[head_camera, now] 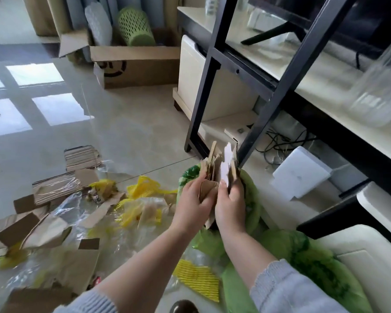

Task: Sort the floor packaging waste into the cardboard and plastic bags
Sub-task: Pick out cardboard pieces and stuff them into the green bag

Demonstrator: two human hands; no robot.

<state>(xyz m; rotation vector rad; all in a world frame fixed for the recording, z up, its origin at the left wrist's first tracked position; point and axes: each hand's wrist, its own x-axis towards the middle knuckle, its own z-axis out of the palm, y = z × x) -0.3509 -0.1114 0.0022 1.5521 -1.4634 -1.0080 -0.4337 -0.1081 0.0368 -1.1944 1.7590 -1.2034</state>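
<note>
Above the green bag [253, 199] on the floor, the left hand [193, 203] and right hand [229, 204] both clasp a sheaf of cardboard pieces [217, 168] — best squared up and lowered edge-first into the mouth, while mixed cardboard and plastic scraps [61, 213] lie at left.

my left grip [193, 198] and right grip [230, 199]: both on cardboard stack [219, 175], above bag [253, 199] | loose scraps [54, 213]: on floor, left | shelf frame [257, 86]: behind
</note>
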